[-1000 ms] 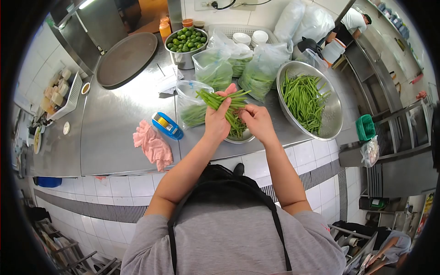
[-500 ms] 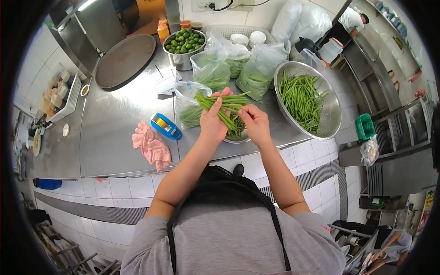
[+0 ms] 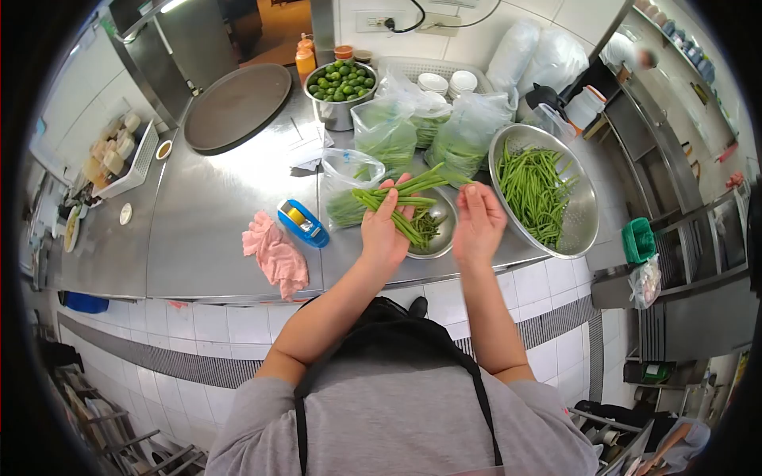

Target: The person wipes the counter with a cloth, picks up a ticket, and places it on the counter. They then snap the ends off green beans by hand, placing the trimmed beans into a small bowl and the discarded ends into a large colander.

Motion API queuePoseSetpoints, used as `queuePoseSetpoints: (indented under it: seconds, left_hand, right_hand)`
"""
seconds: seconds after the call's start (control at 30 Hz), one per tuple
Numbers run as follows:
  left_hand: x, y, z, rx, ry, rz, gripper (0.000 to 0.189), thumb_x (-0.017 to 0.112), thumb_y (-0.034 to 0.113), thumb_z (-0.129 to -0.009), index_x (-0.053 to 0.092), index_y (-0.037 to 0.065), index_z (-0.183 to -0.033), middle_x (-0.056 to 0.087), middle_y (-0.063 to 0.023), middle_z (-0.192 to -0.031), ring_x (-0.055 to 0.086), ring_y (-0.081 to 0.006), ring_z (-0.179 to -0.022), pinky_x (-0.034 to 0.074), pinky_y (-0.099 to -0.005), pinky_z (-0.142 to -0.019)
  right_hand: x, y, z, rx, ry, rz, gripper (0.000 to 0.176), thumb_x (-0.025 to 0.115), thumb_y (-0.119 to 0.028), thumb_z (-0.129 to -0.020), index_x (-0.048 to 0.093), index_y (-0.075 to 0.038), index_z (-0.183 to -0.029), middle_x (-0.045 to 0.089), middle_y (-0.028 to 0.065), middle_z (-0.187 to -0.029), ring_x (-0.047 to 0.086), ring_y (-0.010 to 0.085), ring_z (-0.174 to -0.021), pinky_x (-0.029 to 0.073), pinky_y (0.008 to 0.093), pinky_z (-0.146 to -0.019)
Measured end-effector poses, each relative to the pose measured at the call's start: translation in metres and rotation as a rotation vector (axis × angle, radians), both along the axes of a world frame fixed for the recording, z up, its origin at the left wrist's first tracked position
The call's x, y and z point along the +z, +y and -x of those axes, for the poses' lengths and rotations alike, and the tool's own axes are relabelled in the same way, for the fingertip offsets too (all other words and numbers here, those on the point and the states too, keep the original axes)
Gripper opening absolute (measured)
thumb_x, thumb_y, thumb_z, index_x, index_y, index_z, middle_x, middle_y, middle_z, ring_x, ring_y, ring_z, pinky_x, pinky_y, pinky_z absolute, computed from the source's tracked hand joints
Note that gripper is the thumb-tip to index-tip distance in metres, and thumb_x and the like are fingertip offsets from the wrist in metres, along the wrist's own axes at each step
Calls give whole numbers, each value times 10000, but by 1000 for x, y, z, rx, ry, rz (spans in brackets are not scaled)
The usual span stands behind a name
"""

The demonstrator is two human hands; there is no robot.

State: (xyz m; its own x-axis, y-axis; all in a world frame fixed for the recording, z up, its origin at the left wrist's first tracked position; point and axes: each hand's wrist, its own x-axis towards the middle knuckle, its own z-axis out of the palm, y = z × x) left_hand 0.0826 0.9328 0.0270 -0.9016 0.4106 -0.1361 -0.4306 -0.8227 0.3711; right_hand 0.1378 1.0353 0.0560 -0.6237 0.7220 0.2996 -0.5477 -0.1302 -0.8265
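Green beans (image 3: 417, 185) sit bunched in your left hand (image 3: 383, 234) over the near edge of the steel bench (image 3: 214, 230). Your fingers (image 3: 389, 205) are clamped around the stalks, and the tips fan out to the right. Your right hand (image 3: 476, 226) is just beside it, with the fingers stretched out and apart from the bunch, closed on nothing you can see. Under both hands is a small steel bowl (image 3: 448, 213) with a few bean pieces in it. To your left, a pink cloth (image 3: 274, 254) and a blue tape dispenser (image 3: 302, 223) lie near each other on the bench. To your right, a large steel bowl (image 3: 583, 218) holds a heap of loose beans. Further back are clear plastic bags (image 3: 385, 131) of greens. Behind those are a pot of limes (image 3: 337, 113) and a round dark tray (image 3: 238, 107).
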Motion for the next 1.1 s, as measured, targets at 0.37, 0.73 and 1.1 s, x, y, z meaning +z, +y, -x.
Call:
queuePoseSetpoints:
  seconds: [0.37,0.73,1.1]
  left_hand:
    - [-3,-8,12,-210,13,73,219,453,74,-864,418,53,-1079,561,-145,-1033,538,-250,-972,437,-378,-838]
    - [-14,-3,18,-166,-134,-3,146,521,73,-845,500,41,-985,581,-108,-933,561,-254,-910,462,-371,-813]
    - [-2,-20,30,-132,49,-69,309,436,184,-900,388,121,-1199,443,-110,-1245,408,-269,-1168,370,-439,-939]
  right_hand:
    - [-16,9,6,-19,-474,-884,73,590,-78,-761,624,-14,-767,550,77,-652,520,185,-572,402,280,-535]
    - [7,-2,4,-127,-61,-511,105,559,-77,-804,591,4,-745,542,67,-687,502,141,-601,402,262,-567]
    - [-46,11,-15,-162,-711,-1209,115,558,-112,-805,613,-14,-830,556,90,-701,546,202,-618,446,305,-562]
